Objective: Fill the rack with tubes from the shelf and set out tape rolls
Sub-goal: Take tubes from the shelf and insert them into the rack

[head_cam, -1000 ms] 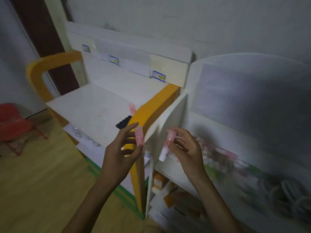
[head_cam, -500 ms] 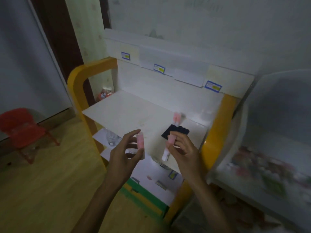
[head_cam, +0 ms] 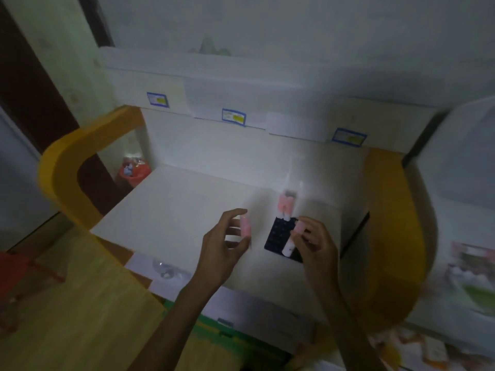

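Head view, step: The person is bringing two tubes to the rack (head_cam: 281, 238), so the filling part of the task looks to be in hand. No tape rolls show here.
Head view, next move: Each tube needs to be turned upright, lined up over a free hole and pushed down. The right one is nearest, so it likely goes in first.
Head view, left hand: The left hand (head_cam: 223, 253) is in the lower middle of the frame, over the white desk top (head_cam: 174, 210). Its thumb and fingers pinch a pink tube (head_cam: 245, 227), which stands nearly straight up. It is beside the rack, not over it.
Head view, right hand: The right hand (head_cam: 314, 243) is just right of the middle. Its curled fingers grip a pink and white tube (head_cam: 293, 236), tilted, right above the rack.
Head view, rack: It is dark, flat and full of small holes, and lies on the desk top near the front edge. Pink tubes in the rack (head_cam: 286, 207) stand at its far end; the picture is blurry, so I think there are two but cannot be sure.
Head view, tube look: The tubes are small and thin, pink on top and white lower down.
Head view, other things: A yellow frame (head_cam: 67, 170) curves round the desk.
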{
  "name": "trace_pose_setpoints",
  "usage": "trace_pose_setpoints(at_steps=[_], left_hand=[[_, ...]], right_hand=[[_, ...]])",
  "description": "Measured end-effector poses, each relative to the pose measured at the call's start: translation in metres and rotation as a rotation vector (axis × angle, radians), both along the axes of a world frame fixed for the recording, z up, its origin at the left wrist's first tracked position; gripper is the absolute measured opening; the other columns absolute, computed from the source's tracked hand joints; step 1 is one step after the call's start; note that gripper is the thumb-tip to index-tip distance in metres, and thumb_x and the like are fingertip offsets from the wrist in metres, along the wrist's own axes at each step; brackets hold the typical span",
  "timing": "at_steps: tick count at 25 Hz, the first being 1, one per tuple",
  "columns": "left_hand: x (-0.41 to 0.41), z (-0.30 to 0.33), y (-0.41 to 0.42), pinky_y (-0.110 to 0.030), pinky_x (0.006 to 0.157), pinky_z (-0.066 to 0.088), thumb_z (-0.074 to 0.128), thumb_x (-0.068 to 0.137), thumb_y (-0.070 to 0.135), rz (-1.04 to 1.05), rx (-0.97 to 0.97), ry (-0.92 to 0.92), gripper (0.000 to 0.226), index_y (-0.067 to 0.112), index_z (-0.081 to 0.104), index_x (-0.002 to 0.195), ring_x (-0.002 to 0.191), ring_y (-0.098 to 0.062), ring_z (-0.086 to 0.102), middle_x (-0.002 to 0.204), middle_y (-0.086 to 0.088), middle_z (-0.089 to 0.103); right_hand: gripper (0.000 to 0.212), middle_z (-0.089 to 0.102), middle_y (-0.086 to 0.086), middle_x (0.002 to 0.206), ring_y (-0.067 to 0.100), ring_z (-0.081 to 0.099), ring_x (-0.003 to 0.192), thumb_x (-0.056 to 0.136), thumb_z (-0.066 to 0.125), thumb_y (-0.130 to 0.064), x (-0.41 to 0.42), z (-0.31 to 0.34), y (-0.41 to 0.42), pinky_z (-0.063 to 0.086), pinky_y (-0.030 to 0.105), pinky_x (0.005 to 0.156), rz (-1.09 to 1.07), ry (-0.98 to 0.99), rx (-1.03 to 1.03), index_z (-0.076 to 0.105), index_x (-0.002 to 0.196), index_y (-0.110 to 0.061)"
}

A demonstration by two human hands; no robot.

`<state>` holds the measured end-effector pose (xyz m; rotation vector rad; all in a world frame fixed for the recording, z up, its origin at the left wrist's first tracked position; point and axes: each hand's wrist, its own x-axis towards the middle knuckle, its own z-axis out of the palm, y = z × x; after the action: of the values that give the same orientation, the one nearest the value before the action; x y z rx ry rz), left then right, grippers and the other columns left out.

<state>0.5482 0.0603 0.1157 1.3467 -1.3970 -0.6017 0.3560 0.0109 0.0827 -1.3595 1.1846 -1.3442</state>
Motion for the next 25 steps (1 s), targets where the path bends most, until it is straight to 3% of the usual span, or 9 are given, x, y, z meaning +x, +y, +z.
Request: trace_pose_setpoints(at_steps=[4, 8, 10, 12, 15, 19, 22, 25], left_hand=[[0.0, -0.005, -0.057, -0.016, 0.069, 0.054, 0.071, 0.085, 0.006, -0.107, 0.033, 0.004, 0.051, 0.035, 0.05, 0.121, 0.089, -0.007, 0.065, 0.097, 0.005, 0.067], [-0.012, -0.007, -0.111, -0.024, 0.08, 0.056, 0.071, 0.085, 0.005, -0.271, 0.013, -0.042, 0.043, 0.018, 0.055, 0.123, 0.095, -0.006, 0.065, 0.103, 0.002, 0.068], [-0.02, -0.007, -0.137, -0.028, 0.087, 0.054, 0.071, 0.085, 0.011, -0.314, -0.006, -0.088, 0.041, 0.018, 0.056, 0.123, 0.097, -0.004, 0.064, 0.105, 0.004, 0.067], [-0.027, -0.008, -0.16, -0.029, 0.088, 0.053, 0.07, 0.086, 0.021, -0.344, -0.02, -0.132, 0.035, 0.024, 0.058, 0.118, 0.098, -0.002, 0.062, 0.105, 0.008, 0.067], [-0.031, -0.01, -0.182, -0.029, 0.081, 0.053, 0.068, 0.085, 0.03, -0.406, -0.031, -0.158, 0.027, 0.033, 0.057, 0.109, 0.095, -0.004, 0.064, 0.103, 0.012, 0.067], [-0.034, -0.024, -0.195, -0.029, 0.071, 0.054, 0.064, 0.086, 0.032, -0.553, 0.081, -0.083, 0.01, 0.028, 0.061, 0.094, 0.08, -0.01, 0.067, 0.093, 0.013, 0.067], [-0.033, -0.039, -0.204, -0.031, 0.073, 0.055, 0.064, 0.086, 0.034, -0.63, 0.123, -0.116, 0.022, 0.031, 0.056, 0.106, 0.079, -0.009, 0.068, 0.092, 0.01, 0.069], [-0.034, -0.044, -0.21, -0.024, 0.073, 0.051, 0.065, 0.084, 0.029, -0.597, 0.237, -0.115, 0.03, 0.032, 0.051, 0.111, 0.074, -0.002, 0.065, 0.082, 0.008, 0.07]], right_hand=[[0.027, 0.064, -0.018, 0.101, -0.009, 0.062, 0.092, 0.087, 0.067, -0.005, -0.007, -0.008, -0.026, 0.054, 0.016, 0.072, -0.163, 0.0, 0.032, 0.062, 0.108, -0.021], [0.029, 0.063, -0.031, 0.1, -0.001, 0.062, 0.097, 0.09, 0.064, -0.007, -0.008, -0.016, -0.045, 0.054, 0.03, 0.083, -0.292, 0.007, 0.052, 0.059, 0.116, -0.018], [0.028, 0.064, -0.027, 0.104, 0.005, 0.063, 0.099, 0.09, 0.065, -0.009, -0.008, -0.022, -0.052, 0.054, 0.032, 0.083, -0.346, 0.004, 0.053, 0.06, 0.115, -0.02], [0.028, 0.065, -0.023, 0.105, 0.007, 0.063, 0.099, 0.089, 0.067, -0.012, -0.01, -0.022, -0.055, 0.054, 0.023, 0.079, -0.411, 0.019, 0.065, 0.061, 0.114, -0.022], [0.031, 0.064, -0.013, 0.111, 0.003, 0.062, 0.101, 0.087, 0.069, -0.012, -0.013, -0.018, -0.055, 0.051, 0.017, 0.077, -0.503, 0.002, 0.075, 0.061, 0.112, -0.027], [0.032, 0.064, -0.01, 0.112, -0.005, 0.061, 0.098, 0.087, 0.067, -0.006, -0.007, -0.017, -0.058, 0.052, 0.016, 0.078, -0.519, -0.017, 0.079, 0.06, 0.11, -0.027], [0.03, 0.065, -0.006, 0.114, -0.001, 0.062, 0.099, 0.087, 0.067, -0.008, -0.004, -0.022, -0.061, 0.053, 0.019, 0.079, -0.528, 0.009, 0.101, 0.062, 0.113, -0.023], [0.03, 0.065, -0.003, 0.115, 0.004, 0.062, 0.101, 0.088, 0.067, -0.01, -0.005, -0.021, -0.065, 0.054, 0.022, 0.081, -0.513, 0.051, 0.125, 0.062, 0.113, -0.025]])
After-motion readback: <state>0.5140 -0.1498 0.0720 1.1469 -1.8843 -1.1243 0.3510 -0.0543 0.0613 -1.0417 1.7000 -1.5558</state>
